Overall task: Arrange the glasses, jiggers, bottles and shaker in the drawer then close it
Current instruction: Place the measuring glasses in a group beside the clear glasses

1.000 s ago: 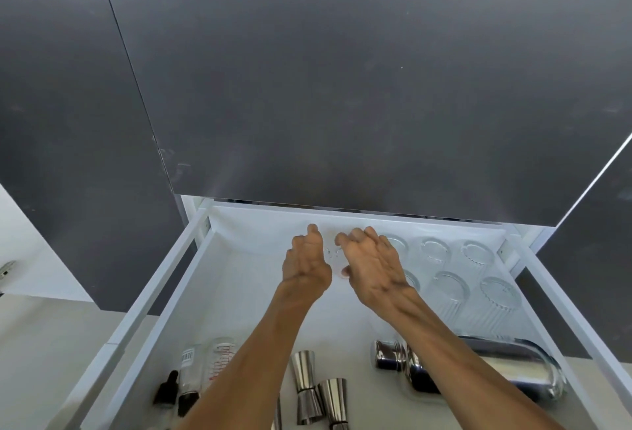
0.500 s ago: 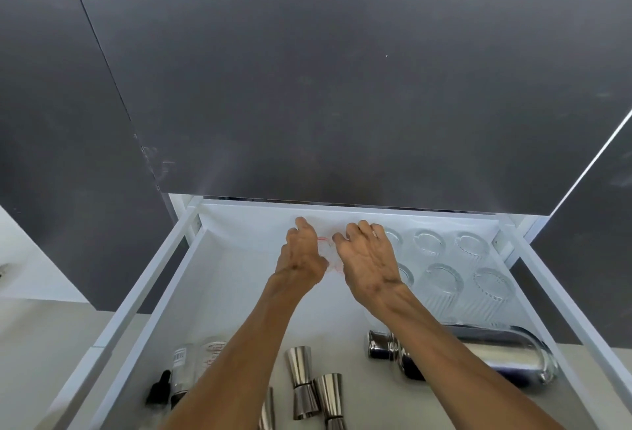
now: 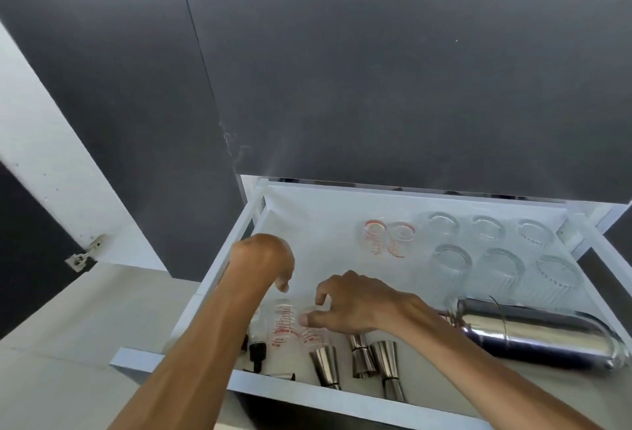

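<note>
The white drawer [image 3: 219,269] stands pulled out. At its back stand two small measuring glasses with red marks [image 3: 388,238], with several clear ribbed glasses [image 3: 497,260] to their right. A steel shaker [image 3: 540,330] lies on its side at the right. Three steel jiggers [image 3: 360,357] lie at the front. Two more red-marked measuring glasses [image 3: 285,325] lie front left beside small dark-capped bottles [image 3: 256,354]. My left hand [image 3: 263,262] hovers above these lying glasses, fingers hanging down, holding nothing. My right hand [image 3: 352,303] is spread over the right one, its thumb at the glass.
Dark cabinet fronts [image 3: 376,70] rise behind the drawer. A pale floor [image 3: 68,344] lies to the left, with a white panel and a metal hinge [image 3: 82,255] above it. The drawer's front rail [image 3: 290,388] runs under my forearms.
Both hands have left the two measuring glasses standing at the back and have come forward to the lying measuring glasses at the front left. The view has swung left.
</note>
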